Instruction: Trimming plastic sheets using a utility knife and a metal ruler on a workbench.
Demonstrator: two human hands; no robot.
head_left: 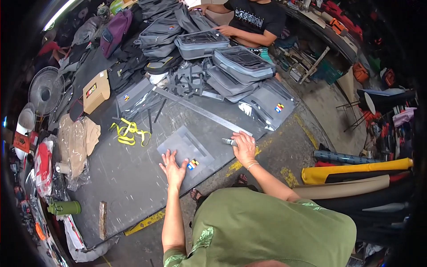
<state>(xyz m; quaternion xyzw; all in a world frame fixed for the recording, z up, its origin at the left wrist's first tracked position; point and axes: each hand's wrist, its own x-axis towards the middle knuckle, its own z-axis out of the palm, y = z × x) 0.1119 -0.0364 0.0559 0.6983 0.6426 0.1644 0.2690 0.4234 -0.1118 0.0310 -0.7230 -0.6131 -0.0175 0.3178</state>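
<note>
My left hand (pixel 173 171) lies flat with fingers spread on the lower left part of a grey fabric panel (pixel 184 142). The panel has a dark strip across it and a small multicoloured patch (pixel 192 164), just right of my fingers. My right hand (pixel 244 149) is at the table's near edge, closed around a short grey-and-black tool (pixel 229 142) whose kind I cannot make out. Its fingertips are at the near end of a long metal ruler (pixel 202 111), which runs diagonally across the table; whether they grip the ruler, I cannot tell.
Grey bags (pixel 242 66) are piled at the far side, where a person in a black shirt (pixel 255 22) handles one. Yellow strapping (pixel 129 132), a cardboard box (pixel 95 92), a green bottle (pixel 66 208) and a fan (pixel 46 91) stand or lie leftward. Fabric rolls (pixel 356 171) lie at right.
</note>
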